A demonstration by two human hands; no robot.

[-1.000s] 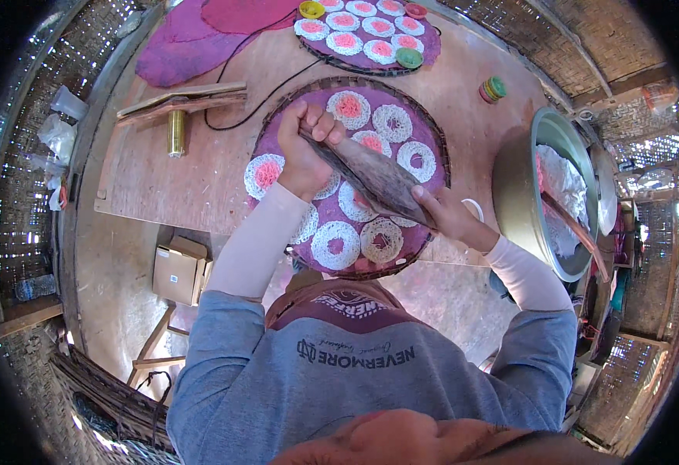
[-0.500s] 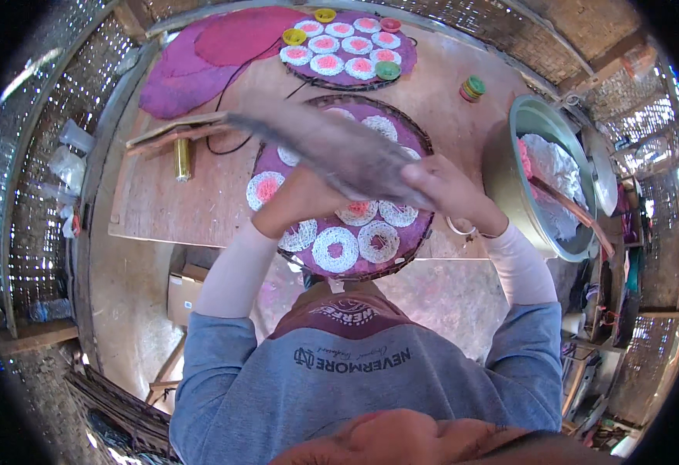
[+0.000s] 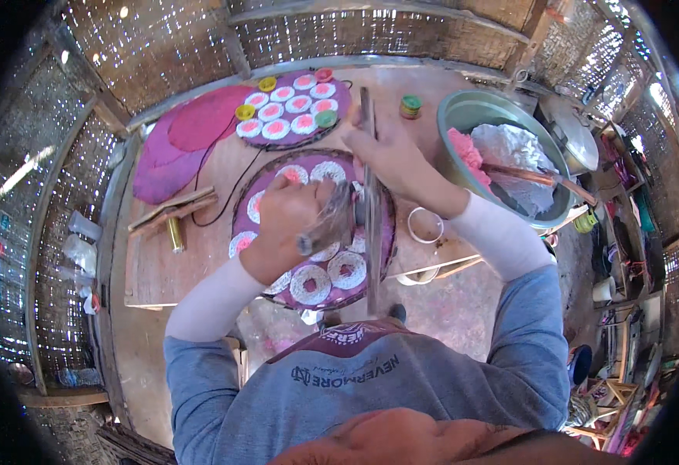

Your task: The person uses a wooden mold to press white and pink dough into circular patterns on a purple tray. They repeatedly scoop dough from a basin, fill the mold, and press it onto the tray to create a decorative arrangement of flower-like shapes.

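My right hand is closed round a long narrow wooden bar, which stands nearly upright in view. Beside it my left hand is wrapped round a greyish, motion-smeared piece with a round end. Whether that piece is joined to the bar, I cannot tell. Both hands are above a round tray covered in purple cloth. Several white lacy rings of thin strands lie on it, some with pink centres. My hands and the bar hide the tray's middle.
A second round tray with pink-centred white rings and small coloured cups stands behind. Purple and red cloths lie at the far left, near a wooden tool with a gold cylinder. At right, a green basin holds pink and white masses.
The wooden piece has swung from lying across the tray to nearly upright. My right hand has moved up and left, while the left has come over the tray's middle. The view has shifted.
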